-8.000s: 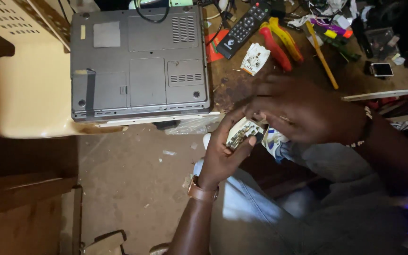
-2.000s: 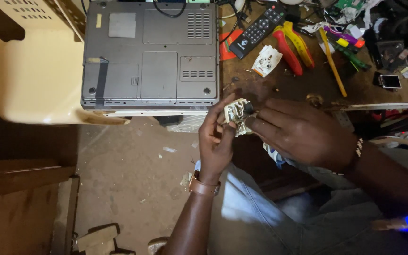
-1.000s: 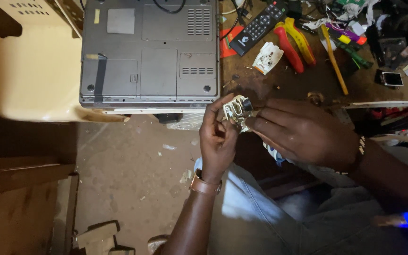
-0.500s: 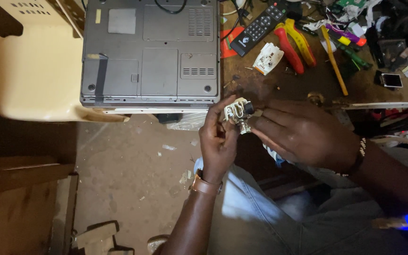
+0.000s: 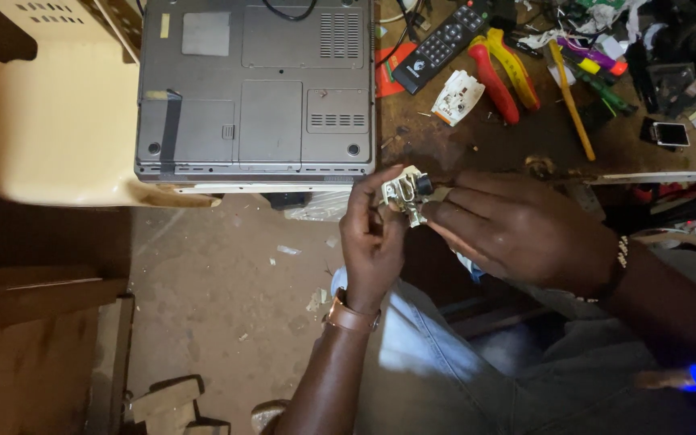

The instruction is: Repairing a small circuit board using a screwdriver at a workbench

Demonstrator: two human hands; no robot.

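My left hand holds a small white plug part with metal prongs between thumb and fingers, just below the table edge. My right hand closes on the same part from the right, fingertips pinching its dark end. Both hands hover over my lap in light trousers. A second white plug piece lies on the wooden table above the hands.
A grey laptop lies upside down across a cream plastic chair and the table. A black remote, red and yellow pliers, screwdrivers and a small phone crowd the table. Wooden blocks sit on the dirt floor.
Over eight seconds both hands lifted the plug part from my lap toward the table edge. In the last second they barely shifted, only turning the part slightly.
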